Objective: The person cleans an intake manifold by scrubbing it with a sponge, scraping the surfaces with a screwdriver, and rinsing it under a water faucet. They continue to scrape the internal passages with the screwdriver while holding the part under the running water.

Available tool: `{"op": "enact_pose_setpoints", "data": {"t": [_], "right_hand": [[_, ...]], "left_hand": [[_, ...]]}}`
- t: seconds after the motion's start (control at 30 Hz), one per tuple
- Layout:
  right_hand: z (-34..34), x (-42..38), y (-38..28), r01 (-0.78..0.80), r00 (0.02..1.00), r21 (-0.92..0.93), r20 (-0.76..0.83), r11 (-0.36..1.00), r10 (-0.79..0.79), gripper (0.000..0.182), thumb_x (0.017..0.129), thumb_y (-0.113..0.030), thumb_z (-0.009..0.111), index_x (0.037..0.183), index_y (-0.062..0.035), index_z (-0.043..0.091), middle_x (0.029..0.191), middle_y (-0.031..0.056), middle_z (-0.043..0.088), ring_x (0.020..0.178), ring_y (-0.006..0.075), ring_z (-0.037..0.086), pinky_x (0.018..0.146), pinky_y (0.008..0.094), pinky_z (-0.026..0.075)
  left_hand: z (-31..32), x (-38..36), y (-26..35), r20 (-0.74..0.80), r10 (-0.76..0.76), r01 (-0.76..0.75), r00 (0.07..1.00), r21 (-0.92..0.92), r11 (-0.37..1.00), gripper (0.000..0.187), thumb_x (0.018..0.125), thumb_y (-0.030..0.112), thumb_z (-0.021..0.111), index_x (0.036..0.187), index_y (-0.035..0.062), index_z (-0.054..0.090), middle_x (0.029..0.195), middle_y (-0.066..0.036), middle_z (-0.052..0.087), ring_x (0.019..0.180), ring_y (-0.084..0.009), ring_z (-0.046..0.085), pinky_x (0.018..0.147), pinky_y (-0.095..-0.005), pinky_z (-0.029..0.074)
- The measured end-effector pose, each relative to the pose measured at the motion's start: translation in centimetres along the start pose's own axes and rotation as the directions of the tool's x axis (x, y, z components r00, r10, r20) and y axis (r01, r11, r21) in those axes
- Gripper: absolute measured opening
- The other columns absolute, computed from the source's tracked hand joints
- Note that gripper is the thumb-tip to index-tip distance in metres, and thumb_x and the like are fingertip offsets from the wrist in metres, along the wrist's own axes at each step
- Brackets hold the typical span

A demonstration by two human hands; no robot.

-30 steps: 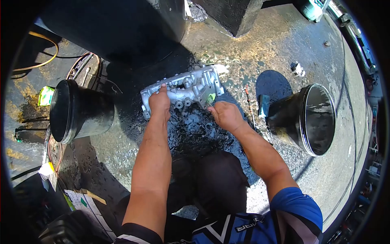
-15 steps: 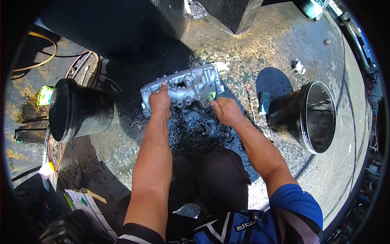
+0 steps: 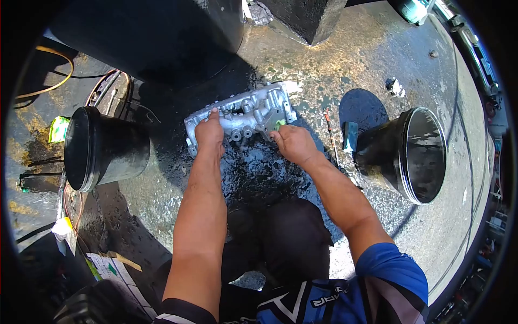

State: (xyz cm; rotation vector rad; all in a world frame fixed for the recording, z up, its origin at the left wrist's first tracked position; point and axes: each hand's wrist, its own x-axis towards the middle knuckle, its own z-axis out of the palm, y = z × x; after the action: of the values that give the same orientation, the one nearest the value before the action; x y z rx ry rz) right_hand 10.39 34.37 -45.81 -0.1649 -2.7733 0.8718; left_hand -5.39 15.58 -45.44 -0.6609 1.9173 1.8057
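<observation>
Stained concrete floor (image 3: pixel 372 59), wet and blackened in the middle, spreads out in hard sun, with a large black container (image 3: pixel 156 38) behind. At its centre, in front of the person, the ribbed metal casting (image 3: pixel 232 117) lies slightly aslant over the dark patch. The left hand (image 3: pixel 209 134) is partly closed on its near edge, one finger stretched across the top. The right hand (image 3: pixel 294 143) is mostly closed, thumb against curled fingers, apparently pinching a pale-green piece (image 3: pixel 279 124) too covered to identify. Compared with half a second ago, the right hand has edged inward and hides more of that piece; the left keeps its hold, so it seems to steady the casting while the right works. Farther out are a thin red-tipped tool (image 3: pixel 331 132), a blue block (image 3: pixel 350 136), and the left bucket (image 3: pixel 121 148) and right bucket (image 3: pixel 380 154).
</observation>
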Motion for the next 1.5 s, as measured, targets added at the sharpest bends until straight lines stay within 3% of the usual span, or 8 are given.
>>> {"op": "enact_pose_setpoints", "data": {"t": [0.13,0.3,0.57,0.67,0.97,1.1,1.23,1.5], "right_hand": [[-0.5,1.1,1.0,0.105,0.989,-0.069,0.113,0.992,-0.097,0.041,0.099,-0.039,0.058,0.078,-0.004,0.062,0.074,0.0175,0.067,0.068,0.0414,0.066,0.062,0.0526,0.052],[-3.5,0.5,0.5,0.211,0.938,-0.066,0.294,0.975,-0.183,0.043,0.1,-0.039,0.054,0.076,-0.0049,0.063,0.074,0.0174,0.067,0.074,0.0415,0.066,0.069,0.051,0.053],[-2.2,-0.5,-0.3,0.113,0.961,-0.061,0.261,0.992,-0.094,0.04,0.101,-0.039,0.054,0.082,-0.0044,0.064,0.076,0.0198,0.067,0.073,0.0439,0.065,0.068,0.0516,0.053],[2.1,1.6,1.9,0.086,0.996,0.091,0.012,0.992,-0.088,0.039,0.098,-0.039,0.059,0.078,-0.005,0.062,0.072,0.0195,0.066,0.068,0.0428,0.065,0.063,0.0519,0.053],[4.0,-0.1,0.7,-0.181,0.965,0.254,-0.141,0.95,0.222,0.037,0.099,-0.032,0.061,0.074,-0.004,0.059,0.074,0.0223,0.063,0.069,0.0451,0.063,0.06,0.0511,0.049],[2.4,-2.2,0.5,-0.146,0.978,0.239,-0.11,0.96,0.176,0.038,0.1,-0.033,0.059,0.077,-0.0037,0.059,0.076,0.0231,0.064,0.071,0.0461,0.063,0.062,0.0535,0.049],[0.5,1.1,0.7,0.059,0.997,0.007,0.056,0.998,-0.059,0.036,0.098,-0.033,0.059,0.081,-0.0018,0.061,0.077,0.021,0.067,0.074,0.0434,0.066,0.067,0.0535,0.053],[-3.0,2.8,-0.5,0.076,0.865,-0.07,0.5,0.995,-0.031,0.033,0.098,-0.031,0.058,0.085,-0.001,0.062,0.081,0.0238,0.067,0.082,0.0454,0.065,0.075,0.0531,0.052]], "left_hand": [[0.3,-0.9,-0.3,-0.068,-0.017,0.018,0.998,0.021,1.0,0.071,0.097,0.038,0.066,0.143,-0.0119,0.044,0.13,-0.024,0.061,0.118,-0.0288,0.059,0.097,-0.0366,0.046],[0.0,-0.9,1.1,-0.02,0.01,-0.009,1.0,0.041,0.999,0.073,0.097,0.037,0.067,0.145,-0.0118,0.04,0.126,-0.022,0.063,0.11,-0.0272,0.062,0.096,-0.038,0.047],[-0.6,2.4,-0.7,-0.032,0.026,-0.025,0.999,0.019,1.0,0.074,0.096,0.037,0.068,0.144,-0.0124,0.041,0.131,-0.024,0.061,0.118,-0.0289,0.059,0.1,-0.0374,0.045],[-0.4,0.2,-0.9,-0.009,-0.024,0.024,1.0,-0.003,1.0,0.073,0.096,0.036,0.069,0.142,-0.0134,0.043,0.132,-0.024,0.061,0.118,-0.0292,0.059,0.102,-0.0373,0.044],[-0.3,0.9,-0.7,-0.013,-0.02,0.02,1.0,-0.015,1.0,0.072,0.097,0.037,0.067,0.142,-0.0137,0.043,0.129,-0.023,0.062,0.114,-0.0283,0.06,0.098,-0.0367,0.046],[-0.3,1.3,-1.2,-0.022,0.044,-0.044,0.999,0.0,0.999,0.071,0.097,0.037,0.067,0.141,-0.0128,0.044,0.126,-0.022,0.063,0.111,-0.0271,0.062,0.095,-0.0366,0.047],[-0.4,1.0,-0.5,-0.008,-0.013,0.013,1.0,0.014,1.0,0.071,0.096,0.039,0.067,0.14,-0.0122,0.046,0.126,-0.022,0.064,0.11,-0.0264,0.061,0.094,-0.0366,0.047],[-0.2,0.9,-0.5,-0.066,-0.027,0.03,0.997,0.052,0.998,0.079,0.095,0.041,0.069,0.146,-0.0106,0.04,0.133,-0.025,0.06,0.118,-0.0299,0.059,0.098,-0.0399,0.046]]}}
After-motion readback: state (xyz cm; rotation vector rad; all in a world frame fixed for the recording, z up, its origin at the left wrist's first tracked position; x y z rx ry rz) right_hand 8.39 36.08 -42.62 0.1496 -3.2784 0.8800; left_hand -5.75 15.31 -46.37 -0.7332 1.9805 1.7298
